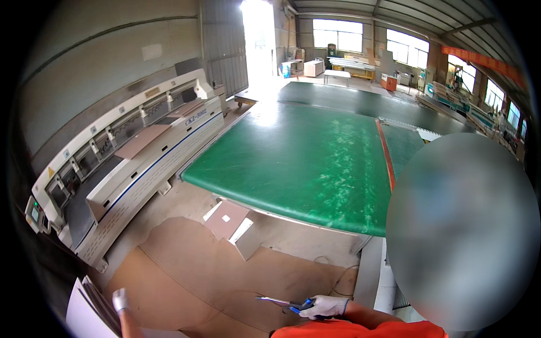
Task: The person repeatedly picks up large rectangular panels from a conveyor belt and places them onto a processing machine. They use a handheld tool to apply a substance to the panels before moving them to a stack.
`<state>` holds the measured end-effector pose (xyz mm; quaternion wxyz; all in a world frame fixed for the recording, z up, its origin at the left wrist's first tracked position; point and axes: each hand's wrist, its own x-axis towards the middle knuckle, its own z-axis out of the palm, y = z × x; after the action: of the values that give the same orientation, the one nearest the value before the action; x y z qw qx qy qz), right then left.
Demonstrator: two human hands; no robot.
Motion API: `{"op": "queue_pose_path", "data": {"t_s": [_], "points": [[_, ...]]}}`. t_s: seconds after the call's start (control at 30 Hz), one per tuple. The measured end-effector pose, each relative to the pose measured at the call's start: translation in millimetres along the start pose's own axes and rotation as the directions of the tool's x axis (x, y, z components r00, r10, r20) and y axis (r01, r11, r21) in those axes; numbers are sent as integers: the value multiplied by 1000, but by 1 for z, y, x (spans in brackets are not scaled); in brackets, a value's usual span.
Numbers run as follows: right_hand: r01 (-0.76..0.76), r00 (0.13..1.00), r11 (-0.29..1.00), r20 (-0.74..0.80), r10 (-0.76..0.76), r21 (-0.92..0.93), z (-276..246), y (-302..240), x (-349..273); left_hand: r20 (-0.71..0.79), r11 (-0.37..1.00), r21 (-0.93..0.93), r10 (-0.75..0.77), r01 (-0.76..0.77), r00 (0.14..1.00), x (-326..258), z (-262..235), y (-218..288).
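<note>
My right hand [326,307], in a white glove, is closed around a tool [304,306] with a blue-and-black handle and a long thin metal shaft pointing left. The frame does not show exactly what kind of tool it is. At the lower left my left hand [119,299], also gloved, is beside upright panels [84,315] with white faces and brown edges. Its fingers are too small and blurred to read, and I cannot tell if it touches the panels. Brown sheeting [180,270] covers the floor between my hands.
Ahead stands a broad green conveyor belt [270,163]. A long white machine [152,158] runs along the left wall, with a brown board [143,141] on it. A small stand topped with a brown board [225,219] sits before the belt. A blurred patch hides the right side.
</note>
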<state>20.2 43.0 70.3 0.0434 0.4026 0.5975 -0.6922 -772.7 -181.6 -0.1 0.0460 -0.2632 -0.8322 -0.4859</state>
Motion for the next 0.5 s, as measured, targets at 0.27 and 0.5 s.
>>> {"op": "queue_pose_path", "data": {"t_s": [0.27,0.5], "points": [[54,930,999,-364,-47,7,-157,39,-79,957,554,-262,45,790,286,-330,468,382],[279,136,901,-943,305,332,-220,159,-175,949,660,-249,313,709,42,-480,631,629]]}}
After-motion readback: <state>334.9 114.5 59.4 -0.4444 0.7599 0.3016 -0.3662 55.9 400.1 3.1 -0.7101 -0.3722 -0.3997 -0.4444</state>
